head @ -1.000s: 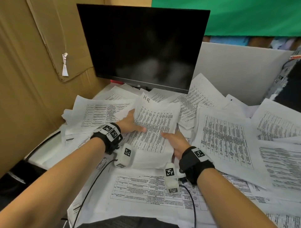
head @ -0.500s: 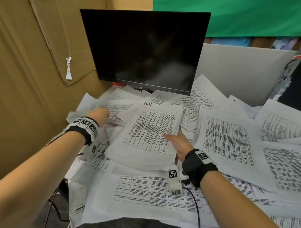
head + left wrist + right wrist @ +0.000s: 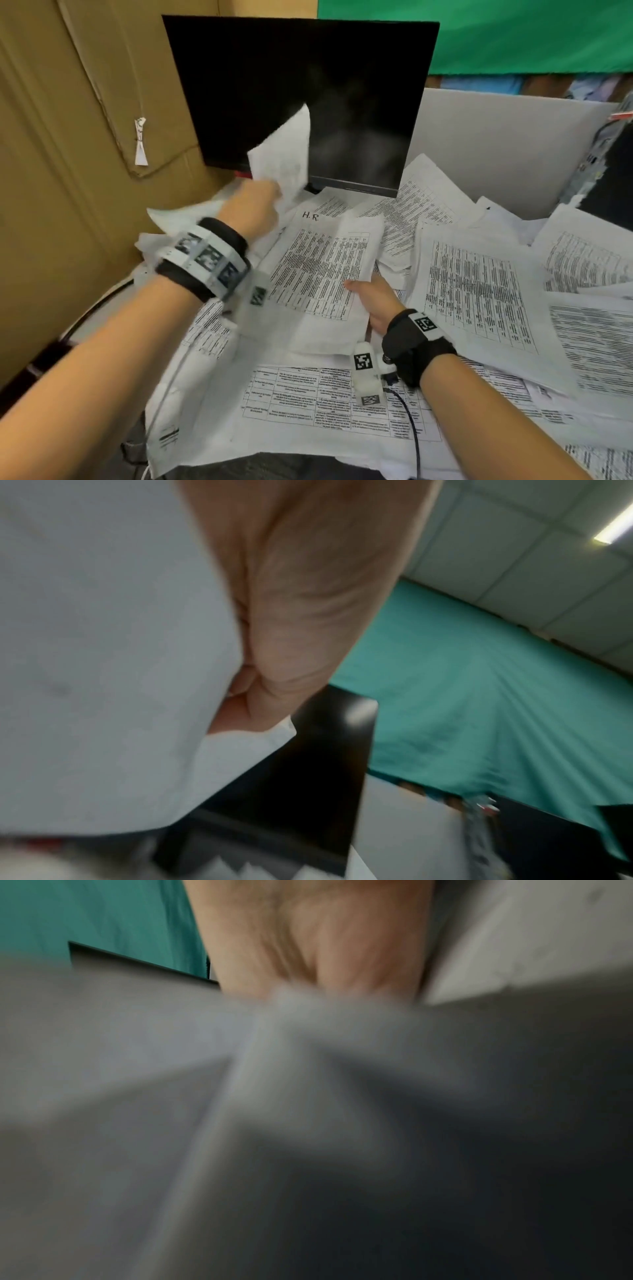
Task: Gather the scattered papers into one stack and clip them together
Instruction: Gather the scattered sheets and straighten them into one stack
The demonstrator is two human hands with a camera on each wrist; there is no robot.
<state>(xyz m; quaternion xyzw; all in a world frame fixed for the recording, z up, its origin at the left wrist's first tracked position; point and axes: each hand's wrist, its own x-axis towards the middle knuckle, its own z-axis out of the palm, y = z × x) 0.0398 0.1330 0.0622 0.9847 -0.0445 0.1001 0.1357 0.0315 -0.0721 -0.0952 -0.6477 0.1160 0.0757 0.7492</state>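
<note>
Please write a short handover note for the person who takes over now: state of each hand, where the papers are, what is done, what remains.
Left hand: grips a loose sheet, lifted in front of the monitor.
Right hand: holds the right edge of the stack, the one marked "H.R.", in the middle of the desk.
Done: a small stack is started.
Left: add the lifted sheet to the stack, then collect the scattered papers to the right, behind and in front, square them, and clip them. No clip is visible in any view, so one must be found.
</note>
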